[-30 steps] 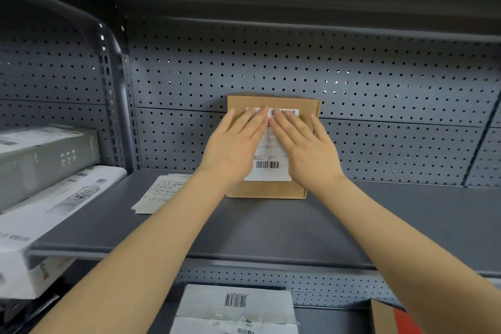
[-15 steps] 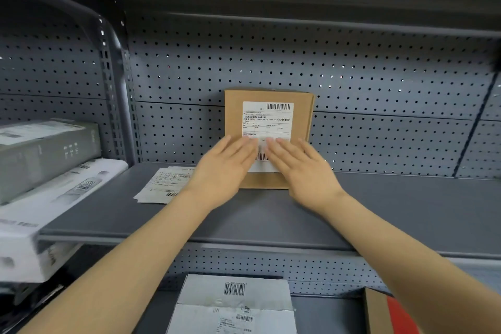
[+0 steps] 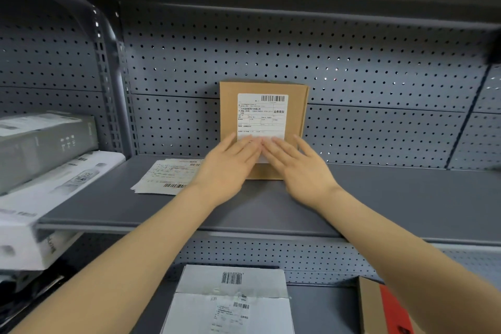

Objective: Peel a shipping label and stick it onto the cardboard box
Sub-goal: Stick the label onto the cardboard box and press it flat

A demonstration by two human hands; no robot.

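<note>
Our flat, released hands, left hand and right hand, have slid down the label; we should press its lower edge firmly onto the box at frame centre.

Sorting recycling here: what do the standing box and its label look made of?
The cardboard box looks like plain brown cardboard, matte and uncoated. The shipping label looks like thin white printed paper, faintly glossy, probably thermal stock; its adhesive back is hidden.

Both flat hands, left hand and right hand, slid down the label.
</note>
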